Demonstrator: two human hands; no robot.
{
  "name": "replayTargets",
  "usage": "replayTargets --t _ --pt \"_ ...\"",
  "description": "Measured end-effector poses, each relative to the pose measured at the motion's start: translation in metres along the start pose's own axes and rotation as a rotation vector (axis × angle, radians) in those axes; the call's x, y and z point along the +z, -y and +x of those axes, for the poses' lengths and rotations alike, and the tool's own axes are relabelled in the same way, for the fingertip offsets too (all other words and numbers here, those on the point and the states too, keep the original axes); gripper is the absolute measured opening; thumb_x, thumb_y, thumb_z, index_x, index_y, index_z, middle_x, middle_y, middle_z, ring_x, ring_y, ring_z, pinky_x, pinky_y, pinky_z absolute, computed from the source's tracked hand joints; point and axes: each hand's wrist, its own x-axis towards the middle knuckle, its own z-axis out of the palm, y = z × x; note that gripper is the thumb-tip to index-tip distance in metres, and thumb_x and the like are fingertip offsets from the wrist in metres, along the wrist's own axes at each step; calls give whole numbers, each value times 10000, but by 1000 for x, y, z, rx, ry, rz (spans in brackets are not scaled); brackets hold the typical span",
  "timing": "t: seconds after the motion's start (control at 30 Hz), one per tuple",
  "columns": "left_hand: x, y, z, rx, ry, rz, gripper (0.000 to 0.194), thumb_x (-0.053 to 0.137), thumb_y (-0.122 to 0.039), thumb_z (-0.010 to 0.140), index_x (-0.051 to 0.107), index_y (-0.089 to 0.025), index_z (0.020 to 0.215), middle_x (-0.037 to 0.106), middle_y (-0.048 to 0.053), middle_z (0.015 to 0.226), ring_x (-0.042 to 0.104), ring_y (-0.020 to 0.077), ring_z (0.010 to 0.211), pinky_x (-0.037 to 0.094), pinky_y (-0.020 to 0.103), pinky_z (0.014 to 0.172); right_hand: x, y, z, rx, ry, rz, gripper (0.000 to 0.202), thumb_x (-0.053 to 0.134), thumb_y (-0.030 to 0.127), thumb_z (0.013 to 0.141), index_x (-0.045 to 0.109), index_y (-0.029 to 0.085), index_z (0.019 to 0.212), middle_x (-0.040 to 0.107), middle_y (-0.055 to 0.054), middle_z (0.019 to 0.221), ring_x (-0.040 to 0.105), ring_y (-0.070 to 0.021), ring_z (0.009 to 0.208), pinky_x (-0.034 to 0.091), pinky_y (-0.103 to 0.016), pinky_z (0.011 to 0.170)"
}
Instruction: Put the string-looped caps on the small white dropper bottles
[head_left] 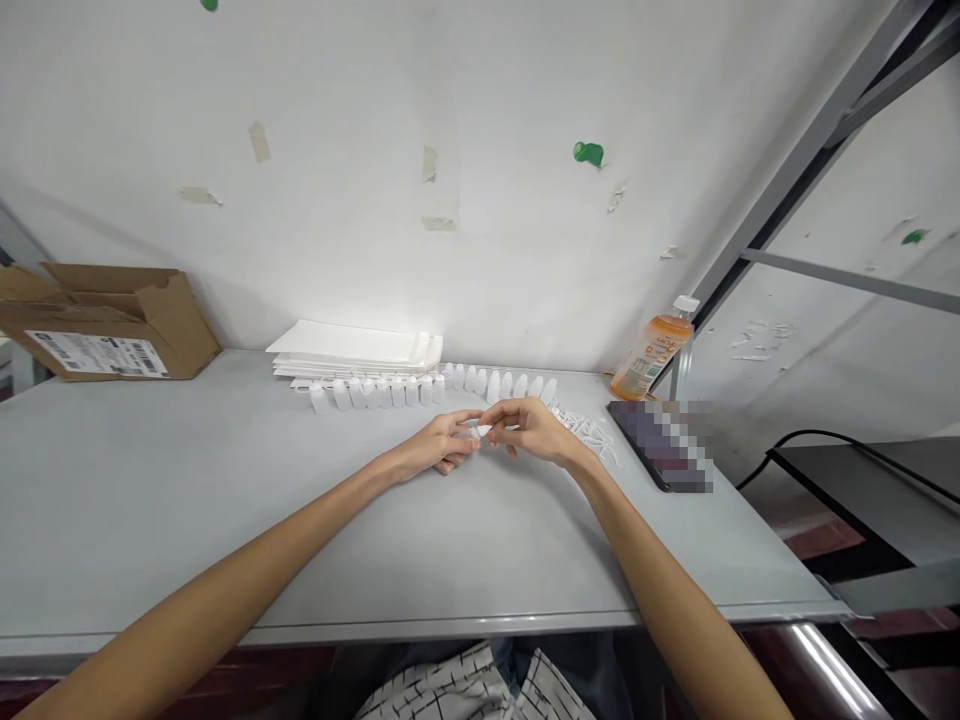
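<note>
Above the middle of the table, my left hand [439, 443] is closed around a small white dropper bottle [478, 432], which lies tilted on its side with its pointed end to the right. The fingers of my right hand [527, 425] are pinched at that pointed white tip and partly hide it. Behind my hands, several small white dropper bottles [382, 392] stand upright in an uneven row. More of the same bottles [506, 383] continue to the right. A loose pile of thin white plastic pieces [592, 435] lies just right of my right hand.
A stack of white sheets or envelopes [352, 345] rests against the wall. An opened cardboard box [112, 325] stands at the far left. To the right are an orange drink bottle [654, 350] and a dark, partly blurred phone-like slab [660, 447], near a metal frame [757, 230].
</note>
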Motion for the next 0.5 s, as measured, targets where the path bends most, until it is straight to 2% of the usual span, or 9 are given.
replayTargets --t 0.1,0.23,0.37,0.43,0.5 --pt "2 -1 0 5 -4 3 758 736 -358 819 403 -200 1481 508 -6 865 306 29 532 221 203 464 0 2 0 16 -2 -20 223 681 260 749 721 123 921 667 -36 694 573 -135 588 452 -256 501" --pt "5 -4 -2 2 -25 20 744 726 -358 831 405 -199 1484 509 -4 862 301 29 533 223 199 461 2 5 -1 68 3 -70 263 680 393 811 701 133 845 615 -7 631 505 -105 501 412 -254 485" --pt "9 -5 -4 -18 -65 43 849 752 -339 819 323 -207 1540 529 13 890 294 25 533 235 194 459 7 2 0 53 -2 -180 419 576 468 899 536 175 603 462 40 511 383 -81 449 321 -257 485" --pt "10 -5 -4 -16 -81 58 870 757 -335 816 306 -225 1552 565 57 972 297 18 528 239 196 454 10 -3 3 28 -41 -266 488 514 476 938 460 185 551 374 52 480 336 -82 467 293 -263 510" --pt "10 -4 -5 -12 -91 87 871 757 -333 819 304 -247 1557 586 83 1020 300 14 519 243 196 450 14 -7 5 14 -84 -362 516 450 465 973 454 182 542 368 43 485 346 -91 492 292 -269 538"
